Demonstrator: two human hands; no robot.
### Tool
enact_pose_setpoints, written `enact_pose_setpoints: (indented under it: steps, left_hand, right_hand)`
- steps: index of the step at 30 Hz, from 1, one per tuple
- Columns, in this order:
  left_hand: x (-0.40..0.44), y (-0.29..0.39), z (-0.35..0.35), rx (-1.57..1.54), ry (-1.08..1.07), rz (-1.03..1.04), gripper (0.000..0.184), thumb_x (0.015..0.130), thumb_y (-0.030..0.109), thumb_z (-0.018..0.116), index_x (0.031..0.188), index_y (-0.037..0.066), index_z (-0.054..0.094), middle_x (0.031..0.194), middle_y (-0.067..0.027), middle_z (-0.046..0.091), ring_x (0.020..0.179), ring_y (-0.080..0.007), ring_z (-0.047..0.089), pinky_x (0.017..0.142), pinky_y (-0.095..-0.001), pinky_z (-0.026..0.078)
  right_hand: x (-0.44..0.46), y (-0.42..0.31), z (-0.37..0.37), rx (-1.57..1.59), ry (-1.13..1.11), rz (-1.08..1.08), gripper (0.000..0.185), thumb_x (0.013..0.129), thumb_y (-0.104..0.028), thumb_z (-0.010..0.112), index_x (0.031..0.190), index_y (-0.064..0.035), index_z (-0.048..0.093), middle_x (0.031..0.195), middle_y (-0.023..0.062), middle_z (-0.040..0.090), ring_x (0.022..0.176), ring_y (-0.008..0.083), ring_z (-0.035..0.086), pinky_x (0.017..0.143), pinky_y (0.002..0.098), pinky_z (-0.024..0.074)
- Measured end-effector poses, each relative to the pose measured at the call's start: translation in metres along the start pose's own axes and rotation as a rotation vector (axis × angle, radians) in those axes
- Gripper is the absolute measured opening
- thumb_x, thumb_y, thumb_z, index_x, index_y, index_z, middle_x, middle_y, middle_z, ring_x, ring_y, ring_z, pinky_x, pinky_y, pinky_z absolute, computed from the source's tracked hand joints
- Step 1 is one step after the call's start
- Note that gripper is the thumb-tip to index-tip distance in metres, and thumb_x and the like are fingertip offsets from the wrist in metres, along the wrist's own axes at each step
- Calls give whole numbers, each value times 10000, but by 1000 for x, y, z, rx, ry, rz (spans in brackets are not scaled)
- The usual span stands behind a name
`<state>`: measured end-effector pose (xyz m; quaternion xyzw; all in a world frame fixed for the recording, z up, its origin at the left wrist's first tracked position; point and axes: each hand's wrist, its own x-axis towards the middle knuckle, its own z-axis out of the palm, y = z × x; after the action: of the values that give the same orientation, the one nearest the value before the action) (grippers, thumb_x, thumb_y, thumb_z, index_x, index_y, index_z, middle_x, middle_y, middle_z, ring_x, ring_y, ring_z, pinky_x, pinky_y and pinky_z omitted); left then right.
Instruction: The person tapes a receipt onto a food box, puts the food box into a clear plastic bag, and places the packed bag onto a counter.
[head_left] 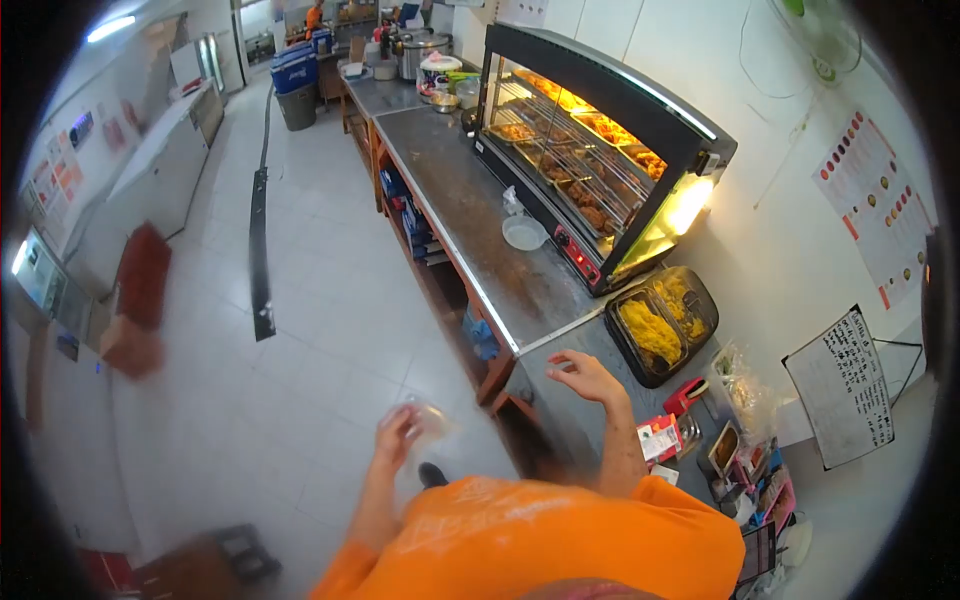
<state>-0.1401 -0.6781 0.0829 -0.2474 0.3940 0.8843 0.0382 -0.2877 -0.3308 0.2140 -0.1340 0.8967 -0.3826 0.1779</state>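
We hold a small, clear, plastic-looking object [433, 420] in our left hand [398, 432], pinched in the fingers over the pale tiled floor [330, 370], outside the long front edge of the grey metal-topped desk [575, 425]. Blur hides its exact shape. Our right hand [588, 378] looks empty, its fingers loosely bent above the desk, near that edge and by the seam in its top. Farther in from the edge sits a black, two-compartment tray [650, 379] of yellow food [650, 335], just beside the near corner of the black, glass-sided food warmer [600, 75].

We judge that a light but sure pinch suits the clear object, since it looks thin and could crumple or slip. Holding it inside the desk's edge would guard against a drop to the floor, and keeping the right hand clear of the tray would spare the yellow food a stray touch.
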Motion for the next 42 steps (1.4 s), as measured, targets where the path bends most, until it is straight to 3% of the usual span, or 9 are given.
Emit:
enact_pose_setpoints:
  steps: [7, 13, 26, 29, 31, 33, 34, 36, 42]
  left_hand:
    - [57, 61, -42, 242, 62, 53, 288, 844, 276, 614, 1055, 86, 561, 987, -34, 594, 954, -163, 540, 846, -362, 416]
    - [133, 61, -39, 96, 160, -73, 299, 876, 353, 544, 1084, 140, 566, 1151, -24, 551, 1076, -186, 466, 910, -383, 372]
    - [299, 151, 55, 200, 103, 42, 297, 845, 290, 628, 1052, 94, 543, 1061, -19, 559, 1056, -179, 487, 898, -398, 370]
    - [327, 153, 55, 167, 130, -38, 281, 848, 295, 624, 1041, 113, 534, 1068, -9, 546, 1065, -173, 472, 886, -387, 367]
    - [335, 151, 61, 145, 195, -181, 270, 850, 304, 617, 1040, 135, 526, 1080, -2, 526, 1062, -168, 455, 877, -379, 362]
    - [356, 143, 52, 168, 161, -235, 273, 853, 304, 612, 1053, 140, 523, 1084, 1, 517, 1057, -166, 451, 866, -376, 368]
    - [363, 138, 43, 191, 133, -274, 277, 855, 304, 606, 1066, 146, 520, 1087, 3, 508, 1052, -165, 447, 854, -373, 374]
    - [374, 136, 38, 181, 118, -309, 275, 856, 303, 603, 1067, 147, 522, 1072, 4, 511, 1043, -166, 449, 837, -368, 381]
    - [414, 136, 27, 162, 59, -306, 290, 852, 303, 603, 1084, 143, 535, 1050, 10, 531, 1035, -168, 460, 825, -363, 390]
  right_hand:
    - [99, -11, 6, -30, -165, -49, 459, 808, -360, 654, 1121, -33, 578, 1094, 148, 604, 990, 242, 585, 865, 342, 462]
    - [192, 1, -19, -173, 232, -211, 734, 775, -348, 684, 1356, -72, 330, 1211, 217, 506, 1096, 298, 520, 887, 353, 442]
    - [371, -18, -85, -100, 45, 48, 669, 746, -307, 701, 1309, -87, 416, 1330, 249, 413, 1248, 373, 398, 1025, 396, 339]
    - [371, -18, -98, -107, 588, -104, 690, 720, -264, 724, 1296, -62, 401, 1447, 302, 86, 1343, 435, 179, 1081, 426, 241]
    - [362, -25, -109, -420, 1198, 25, 687, 753, -223, 703, 1316, -36, 355, 1440, 286, 131, 1348, 408, 171, 1094, 446, 181]
    - [356, 14, -119, -66, 1766, -142, 655, 800, -168, 657, 1332, -16, 307, 1419, 258, 189, 1327, 366, 211, 1090, 443, 168]
    - [339, 23, -126, -250, 1806, 76, 611, 850, -141, 598, 1343, 0, 266, 1388, 226, 243, 1283, 325, 273, 1075, 431, 197]
    - [325, 26, -138, 402, 1736, 56, 577, 889, -206, 585, 1336, -3, 284, 1353, 188, 296, 1219, 298, 359, 1016, 394, 300]
    - [325, 44, -146, 314, 1697, 200, 578, 890, -291, 586, 1319, -19, 311, 1284, 144, 360, 1149, 251, 420, 933, 374, 377]
